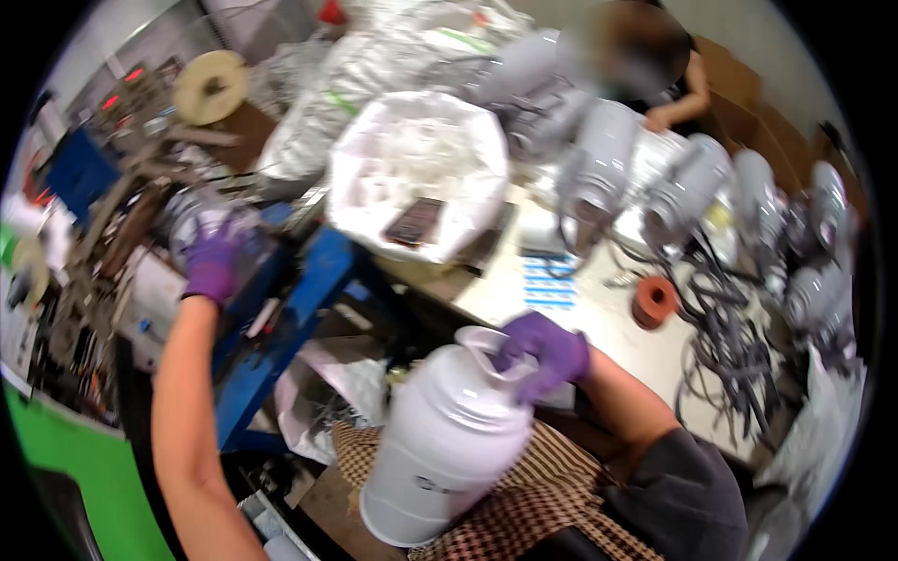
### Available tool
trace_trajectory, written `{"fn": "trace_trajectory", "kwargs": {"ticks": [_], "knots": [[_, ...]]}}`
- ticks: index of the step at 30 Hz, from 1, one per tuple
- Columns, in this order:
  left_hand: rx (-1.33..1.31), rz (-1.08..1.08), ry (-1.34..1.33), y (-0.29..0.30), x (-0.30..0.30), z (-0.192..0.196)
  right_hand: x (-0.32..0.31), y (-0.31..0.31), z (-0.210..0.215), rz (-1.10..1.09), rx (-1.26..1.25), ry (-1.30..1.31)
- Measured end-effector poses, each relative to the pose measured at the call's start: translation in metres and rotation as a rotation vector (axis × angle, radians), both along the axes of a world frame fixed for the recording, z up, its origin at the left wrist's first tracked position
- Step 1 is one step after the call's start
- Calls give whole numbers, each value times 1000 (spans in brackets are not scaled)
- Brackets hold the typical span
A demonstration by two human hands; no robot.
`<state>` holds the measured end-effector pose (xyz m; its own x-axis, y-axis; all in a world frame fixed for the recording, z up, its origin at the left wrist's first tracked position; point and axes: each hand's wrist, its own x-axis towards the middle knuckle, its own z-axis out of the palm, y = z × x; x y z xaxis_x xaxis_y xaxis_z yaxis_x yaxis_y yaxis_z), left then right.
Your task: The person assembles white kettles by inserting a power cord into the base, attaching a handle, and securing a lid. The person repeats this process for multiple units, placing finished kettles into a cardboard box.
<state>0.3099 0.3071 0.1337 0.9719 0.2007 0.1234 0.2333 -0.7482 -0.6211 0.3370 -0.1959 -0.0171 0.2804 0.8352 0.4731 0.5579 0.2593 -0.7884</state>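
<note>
A white plastic jug-shaped housing (449, 439) rests tilted on my lap, over a brown checked cloth (524, 514). My right hand (547, 351), in a purple glove, grips the rim of its open mouth. My left hand (213, 262), also in a purple glove, is stretched out to the left over a blue metal machine frame (299, 309) and touches a blurred part on it. Whether that hand holds anything is unclear.
A large white bag of small white parts (374, 178) with a dark phone (414, 222) on it stands behind. Several white housings (599, 159) line the bench (608, 327) beside dark cables (730, 346) and an orange ring (655, 301). Another person (655, 75) works at the back.
</note>
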Motion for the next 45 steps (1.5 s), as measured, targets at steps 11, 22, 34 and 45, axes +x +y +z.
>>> {"fn": "trace_trajectory", "kwargs": {"ticks": [11,22,34,45], "knots": [[-1761,-942,-447,-223,-199,-12,-155,58,29,-176,405,334],[-1457,-726,-1158,-170,-366,-37,-184,57,-47,352,61,213],[-1854,-127,-1128,-167,-267,-48,-154,21,-75,87,23,-12],[-1950,200,-601,-129,-151,-190,-44,-244,-46,-1437,-947,-911]]}}
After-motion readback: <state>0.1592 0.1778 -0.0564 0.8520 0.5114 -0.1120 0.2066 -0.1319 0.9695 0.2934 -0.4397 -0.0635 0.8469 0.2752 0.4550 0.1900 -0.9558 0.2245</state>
